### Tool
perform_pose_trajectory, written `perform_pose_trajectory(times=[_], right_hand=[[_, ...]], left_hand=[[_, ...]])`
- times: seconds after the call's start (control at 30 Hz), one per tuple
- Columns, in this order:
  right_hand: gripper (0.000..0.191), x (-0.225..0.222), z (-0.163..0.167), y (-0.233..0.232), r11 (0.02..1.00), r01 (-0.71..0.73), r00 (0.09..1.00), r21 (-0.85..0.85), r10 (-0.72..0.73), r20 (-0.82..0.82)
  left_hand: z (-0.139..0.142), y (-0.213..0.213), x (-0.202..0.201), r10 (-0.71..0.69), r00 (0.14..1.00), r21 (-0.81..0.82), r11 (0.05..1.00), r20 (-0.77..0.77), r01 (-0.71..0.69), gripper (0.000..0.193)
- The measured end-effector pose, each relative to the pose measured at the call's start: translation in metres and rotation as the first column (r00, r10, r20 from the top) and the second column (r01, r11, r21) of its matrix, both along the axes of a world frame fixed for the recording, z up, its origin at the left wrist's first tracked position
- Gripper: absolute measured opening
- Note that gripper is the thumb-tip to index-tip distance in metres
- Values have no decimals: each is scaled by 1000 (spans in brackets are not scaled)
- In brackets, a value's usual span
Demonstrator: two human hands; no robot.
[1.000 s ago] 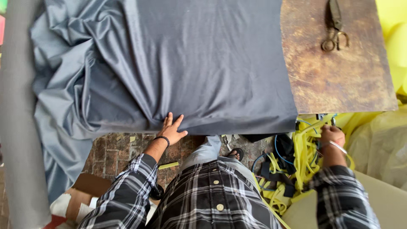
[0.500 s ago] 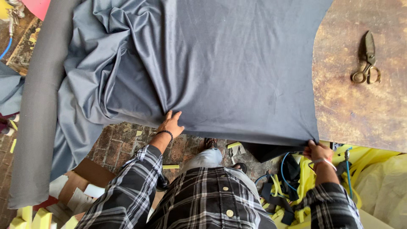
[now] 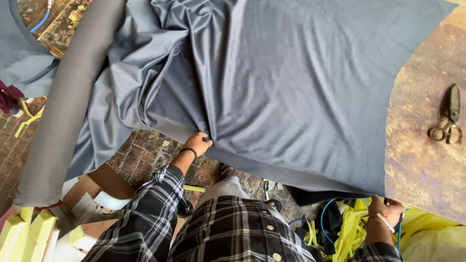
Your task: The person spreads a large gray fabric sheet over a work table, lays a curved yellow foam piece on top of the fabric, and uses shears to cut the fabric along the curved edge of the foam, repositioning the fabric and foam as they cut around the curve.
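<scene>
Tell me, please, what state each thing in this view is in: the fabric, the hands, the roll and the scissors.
Grey fabric: spread over the table, bunched in folds at its left.
Left hand: fingers pinching the fabric's near edge.
Right hand: gripping the fabric's near right corner.
Grey roll: lying along the fabric's left side.
Scissors: closed, lying untouched on the table.
Table: worn, bare at right.

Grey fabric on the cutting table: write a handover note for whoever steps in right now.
Left hand: fingers pinch the near edge of the grey fabric, where folds bunch up.
Right hand: at the fabric's near right corner, by the table edge; its grip cannot be made out.
Fabric: spread over the worn wooden table, flat on the right, heavily creased on the left beside a grey roll.
Scissors: lying on bare table to the right, untouched.
Done: right part lies smooth.
Left: left-side creases remain; no cut is visible.
</scene>
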State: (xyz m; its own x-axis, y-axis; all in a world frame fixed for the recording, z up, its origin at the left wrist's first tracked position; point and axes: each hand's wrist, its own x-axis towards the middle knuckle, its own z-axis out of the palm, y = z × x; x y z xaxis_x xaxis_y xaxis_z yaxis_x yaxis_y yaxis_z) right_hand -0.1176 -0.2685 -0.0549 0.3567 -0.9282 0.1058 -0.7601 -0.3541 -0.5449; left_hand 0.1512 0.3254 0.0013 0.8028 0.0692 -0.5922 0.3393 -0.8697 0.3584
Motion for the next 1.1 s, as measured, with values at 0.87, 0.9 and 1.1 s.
perform_pose_trajectory(times=[0.87,0.9,1.1], right_hand=[[66,315,92,547,736,-529,637,423,673,-375],[62,314,90,549,750,-526,655,401,658,-372],[17,307,70,544,802,-526,728,282,596,-339]], left_hand=[[27,230,248,-296,806,87,952,512,294,72],[20,232,254,-270,804,18,951,529,308,64],[-5,266,236,-225,822,-68,950,523,303,36]])
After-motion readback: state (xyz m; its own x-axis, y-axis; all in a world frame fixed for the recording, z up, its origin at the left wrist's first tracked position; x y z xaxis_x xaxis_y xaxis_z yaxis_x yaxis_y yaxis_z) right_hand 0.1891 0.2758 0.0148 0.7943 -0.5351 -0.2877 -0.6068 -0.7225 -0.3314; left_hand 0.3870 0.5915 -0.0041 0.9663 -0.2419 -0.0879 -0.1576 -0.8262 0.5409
